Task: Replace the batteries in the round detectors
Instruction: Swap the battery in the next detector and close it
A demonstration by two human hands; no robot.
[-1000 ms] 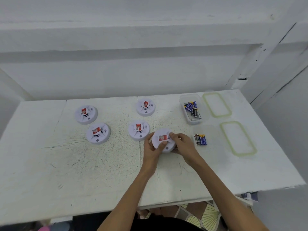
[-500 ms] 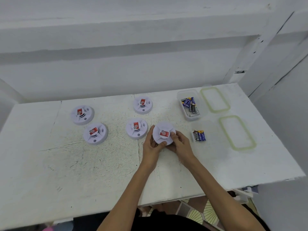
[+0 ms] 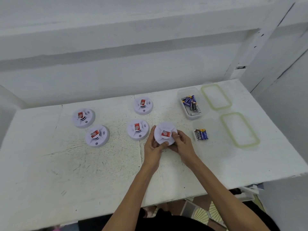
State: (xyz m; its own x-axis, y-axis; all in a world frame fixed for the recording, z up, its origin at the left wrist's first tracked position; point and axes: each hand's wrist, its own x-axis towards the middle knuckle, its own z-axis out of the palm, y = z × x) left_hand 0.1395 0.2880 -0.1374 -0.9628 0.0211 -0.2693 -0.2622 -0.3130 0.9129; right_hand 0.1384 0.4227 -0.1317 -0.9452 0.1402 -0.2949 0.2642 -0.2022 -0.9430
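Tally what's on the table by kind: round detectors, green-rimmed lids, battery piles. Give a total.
Round detectors: 5
Green-rimmed lids: 2
Battery piles: 2
Total: 9

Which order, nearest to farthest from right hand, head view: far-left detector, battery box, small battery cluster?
1. small battery cluster, just right of the right hand
2. battery box, back right
3. far-left detector, far left, back
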